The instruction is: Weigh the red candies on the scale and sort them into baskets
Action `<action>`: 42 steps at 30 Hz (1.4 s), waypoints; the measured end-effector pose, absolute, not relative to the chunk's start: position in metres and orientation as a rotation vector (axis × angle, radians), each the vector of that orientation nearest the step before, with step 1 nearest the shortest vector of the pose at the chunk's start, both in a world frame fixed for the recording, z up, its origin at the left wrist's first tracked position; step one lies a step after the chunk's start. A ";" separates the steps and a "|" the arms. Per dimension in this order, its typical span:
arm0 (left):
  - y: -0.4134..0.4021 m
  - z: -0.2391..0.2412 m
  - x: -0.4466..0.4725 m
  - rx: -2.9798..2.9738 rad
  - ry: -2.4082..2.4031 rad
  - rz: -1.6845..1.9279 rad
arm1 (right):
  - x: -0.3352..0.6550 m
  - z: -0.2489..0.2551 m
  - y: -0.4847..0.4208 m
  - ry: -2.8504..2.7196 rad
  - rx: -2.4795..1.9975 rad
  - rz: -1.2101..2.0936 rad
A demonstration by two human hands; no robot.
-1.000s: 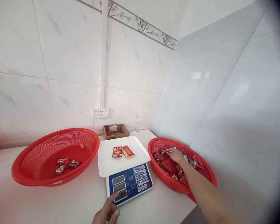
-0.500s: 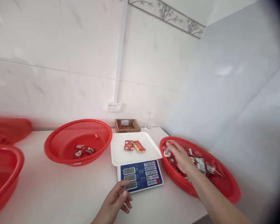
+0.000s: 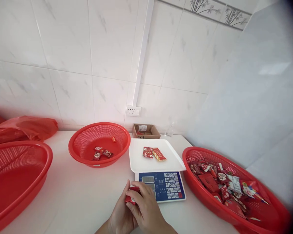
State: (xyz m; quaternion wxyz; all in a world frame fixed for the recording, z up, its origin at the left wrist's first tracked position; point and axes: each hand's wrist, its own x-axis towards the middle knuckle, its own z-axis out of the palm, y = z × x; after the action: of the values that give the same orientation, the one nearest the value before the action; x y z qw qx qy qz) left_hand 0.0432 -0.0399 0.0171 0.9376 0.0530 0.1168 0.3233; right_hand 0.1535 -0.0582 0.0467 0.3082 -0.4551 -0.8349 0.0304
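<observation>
A red snack packet (image 3: 129, 199) is held in the left hand (image 3: 122, 209) and right hand (image 3: 147, 206), fingers curled, at the near left corner of the digital scale (image 3: 163, 185); two packets (image 3: 147, 152) are already set on its pan (image 3: 158, 166), many left in the rightmost colander (image 3: 202, 197).

The right hand (image 3: 150, 208) covers much of the left hand (image 3: 119, 214) and part of the red packet (image 3: 129, 197) between them, whose print cannot be read. It also hides parts of the lower displays on the scale (image 3: 162, 190). The bottom edge cuts both forearms (image 3: 104, 228) and the right basket (image 3: 205, 195); the left edge cuts the left basket (image 3: 40, 187) and red bag (image 3: 36, 126). The scale hides the lower lettering of the cardboard box (image 3: 150, 136).
</observation>
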 end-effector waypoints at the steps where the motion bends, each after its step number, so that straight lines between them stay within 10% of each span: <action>1: -0.040 0.017 0.044 0.096 0.247 0.653 | 0.155 0.047 -0.058 -2.206 -1.192 0.081; 42: -0.050 0.029 0.044 0.314 0.583 0.680 | 0.235 0.055 0.035 -1.950 -1.657 0.113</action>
State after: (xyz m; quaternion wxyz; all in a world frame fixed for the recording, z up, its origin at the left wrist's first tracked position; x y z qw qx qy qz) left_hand 0.0438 -0.0505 0.0288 0.8895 0.1510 0.2808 0.3272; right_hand 0.2346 0.0352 0.0552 0.2858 -0.6199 -0.7295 0.0424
